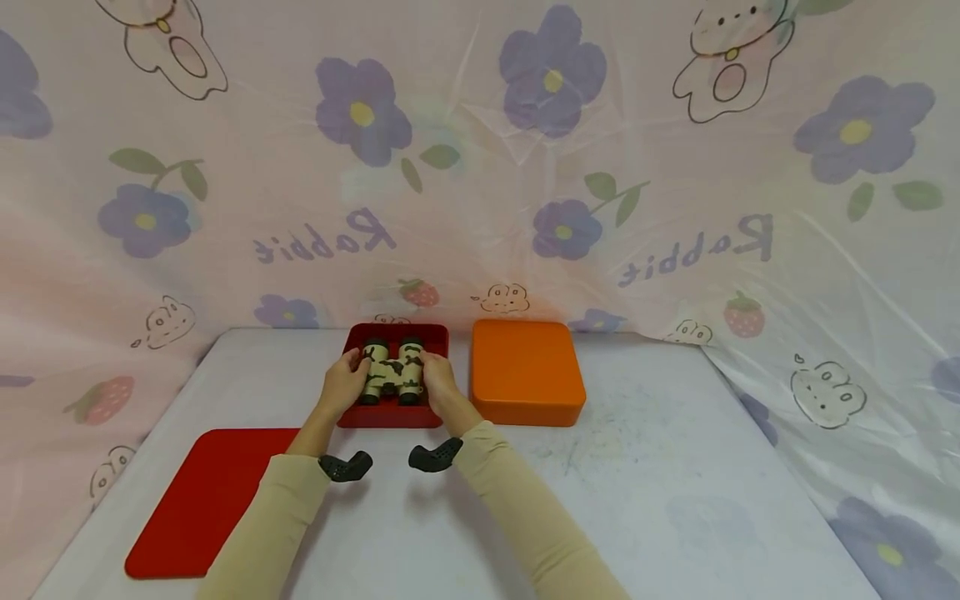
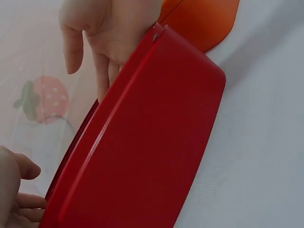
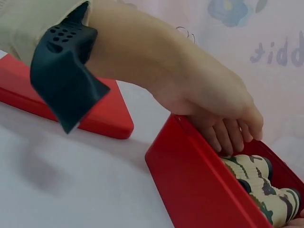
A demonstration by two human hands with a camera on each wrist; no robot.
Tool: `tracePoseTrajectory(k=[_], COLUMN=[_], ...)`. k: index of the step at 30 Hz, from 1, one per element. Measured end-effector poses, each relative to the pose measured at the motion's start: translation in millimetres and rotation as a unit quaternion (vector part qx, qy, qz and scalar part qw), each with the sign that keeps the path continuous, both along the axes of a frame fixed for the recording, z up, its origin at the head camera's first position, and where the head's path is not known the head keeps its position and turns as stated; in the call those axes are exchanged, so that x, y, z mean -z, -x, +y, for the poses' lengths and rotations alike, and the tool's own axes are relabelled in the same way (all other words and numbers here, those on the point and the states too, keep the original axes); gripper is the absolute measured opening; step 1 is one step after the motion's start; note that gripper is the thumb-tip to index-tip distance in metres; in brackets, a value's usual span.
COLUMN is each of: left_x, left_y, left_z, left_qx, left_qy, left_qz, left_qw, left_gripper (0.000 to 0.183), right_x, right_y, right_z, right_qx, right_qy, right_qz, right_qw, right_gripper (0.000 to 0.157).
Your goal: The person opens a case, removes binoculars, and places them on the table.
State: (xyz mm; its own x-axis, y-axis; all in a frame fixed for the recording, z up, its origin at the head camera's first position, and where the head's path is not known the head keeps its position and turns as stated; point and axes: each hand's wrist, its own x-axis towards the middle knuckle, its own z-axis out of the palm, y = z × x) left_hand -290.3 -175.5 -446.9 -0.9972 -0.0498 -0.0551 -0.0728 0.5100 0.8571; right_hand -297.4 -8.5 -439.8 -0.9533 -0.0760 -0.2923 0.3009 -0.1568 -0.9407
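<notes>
Camouflage binoculars (image 1: 389,377) lie inside a red box (image 1: 391,416), their dark ends pointing to its back and front. Beside the left barrel is my left hand (image 1: 343,382), its fingers dipping over the box edge; in the right wrist view the fingertips reach the binoculars (image 3: 266,183), which sit below the rim. My right hand (image 1: 444,385) is at the right barrel. In the left wrist view the right hand (image 2: 111,26) has its thumb spread from extended fingers, and the left thumb stands apart too. There the box wall (image 2: 142,137) hides the binoculars.
An orange box (image 1: 527,367) stands close to the right of the red one. Front left on the white table (image 1: 645,517) lies a flat red lid (image 1: 213,492), partly under my left forearm. A patterned curtain (image 1: 465,183) hangs behind. Black camera mounts (image 1: 348,467) jut from both wrists.
</notes>
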Motion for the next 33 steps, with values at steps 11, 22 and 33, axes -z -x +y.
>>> tracePoseTrajectory(k=[11,22,33], left_x=[-5.5,-4.7,-2.4], left_y=[0.3,3.6,3.2], left_z=[-2.7,-3.5,-2.1], left_qx=[0.018,0.064,0.064], left_qy=[-0.031,-0.015,-0.004], left_qz=[-0.033,-0.068,-0.055], left_qw=[0.9988,0.9955,0.9964], left_gripper=[0.054,0.058,0.058], right_x=[1.1,4.1,2.7], right_y=[9.9,9.9,9.4], right_z=[-0.4,0.6,2.0], right_qx=[-0.038,-0.048,-0.061], right_qy=[0.054,0.012,-0.015], right_qz=[-0.019,-0.041,-0.034], right_qw=[0.998,0.998,0.997], right_gripper=[0.054,0.060,0.060])
